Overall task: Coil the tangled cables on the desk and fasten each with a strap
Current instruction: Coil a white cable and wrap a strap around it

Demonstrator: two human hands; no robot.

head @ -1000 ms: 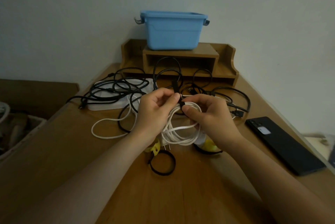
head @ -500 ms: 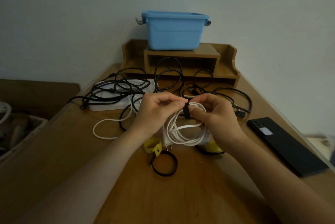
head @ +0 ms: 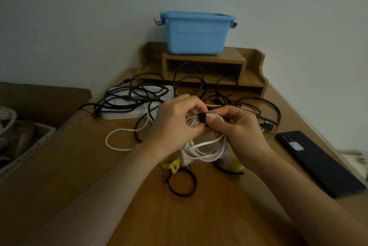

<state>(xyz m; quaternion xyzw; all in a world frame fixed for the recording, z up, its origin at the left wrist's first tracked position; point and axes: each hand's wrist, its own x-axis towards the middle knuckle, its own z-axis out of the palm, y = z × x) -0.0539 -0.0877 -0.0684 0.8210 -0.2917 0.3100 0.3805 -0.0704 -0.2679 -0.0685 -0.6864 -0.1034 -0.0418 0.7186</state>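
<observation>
**Finger state.** The left hand has its fingers curled round the top of the white cable coil, pinching the gathered strands just left of the black strap. The right hand pinches the strap itself, with the thumb pad laid flat against the band. Both hands hold the coil above the desk.

**Change.** One second earlier the strap shows only as a small dark tab between the fingertips. Half a second earlier it stands as a band across the strands. It now sits wrapped round the bundle, directly between the two thumbs. The hands themselves have scarcely shifted.

**Meaning for the task.** The strap appears to be in the closing step, so this cable is judged nearly fastened (whether the strap end is fully seated cannot be told, since the fingers cover it).

**Outward from the fingers.**
- The coil's loops hang just below the fingers.
- Below the left wrist lies a yellow strap.
- Nearer the person lies a black ring strap.
- Left of the left hand trails a loose white cable.
- Beyond the fingers the black cables lie tangled and uncoiled, so most of the task is judged still to remain.
</observation>
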